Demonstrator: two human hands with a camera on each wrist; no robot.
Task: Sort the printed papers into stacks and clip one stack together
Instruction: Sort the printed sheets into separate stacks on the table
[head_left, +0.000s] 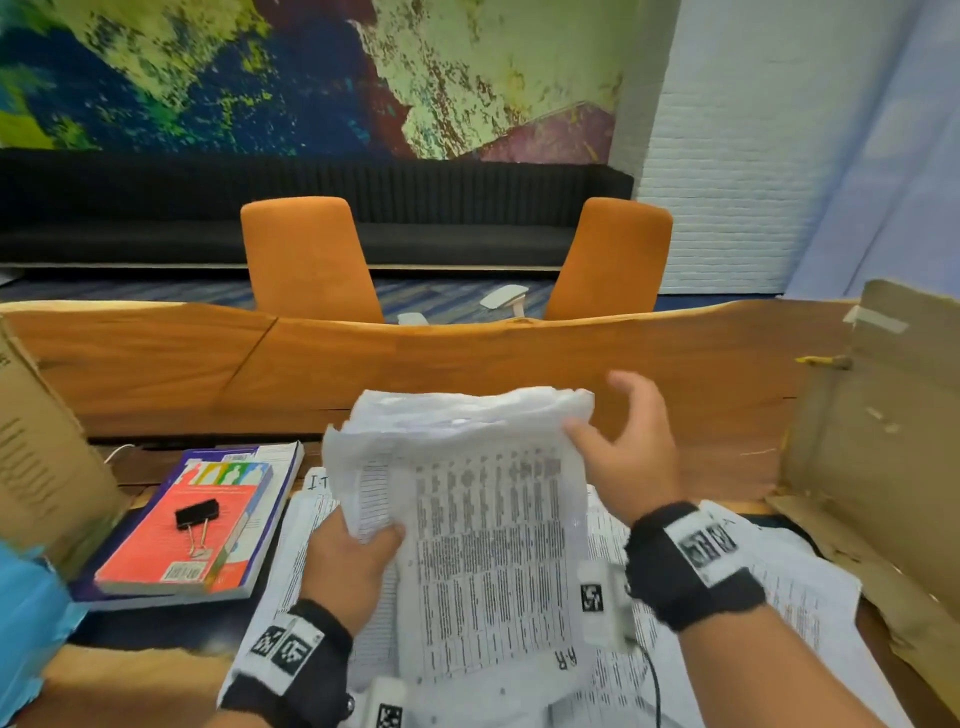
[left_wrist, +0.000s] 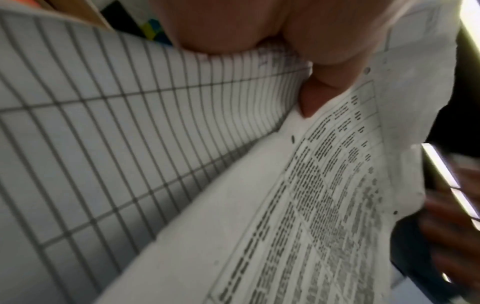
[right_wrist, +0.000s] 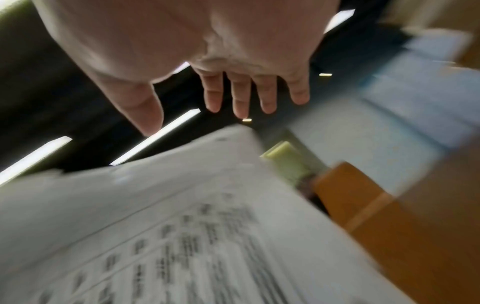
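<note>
left hand (head_left: 347, 564) pinches the lifted sheaf of papers (head_left: 483, 525) near centre — right hand (head_left: 626, 457) spread open at its far right corner; binder clip (head_left: 196, 514) sits unused on the books (head_left: 202, 525) left — sorting underway, clipping remains.

Handwritten "A-R" sits at the near edge of the top printed sheet (head_left: 493, 545) in the bundle I hold in my left hand (head_left: 353, 566); it reads upside down from my side. Handwritten "I-T" shows on the top corner of a sheet lying on the table (head_left: 316, 483), just left of the held bundle. Table rows printed on the sheets are too blurred to read in all three views. Black-and-white square marker tags on both wristbands (head_left: 709, 545) carry no readable text. The barcode label on the red book (head_left: 182, 540) is too small to read. Print on the cardboard box at left (head_left: 36, 467) is illegible.
</note>
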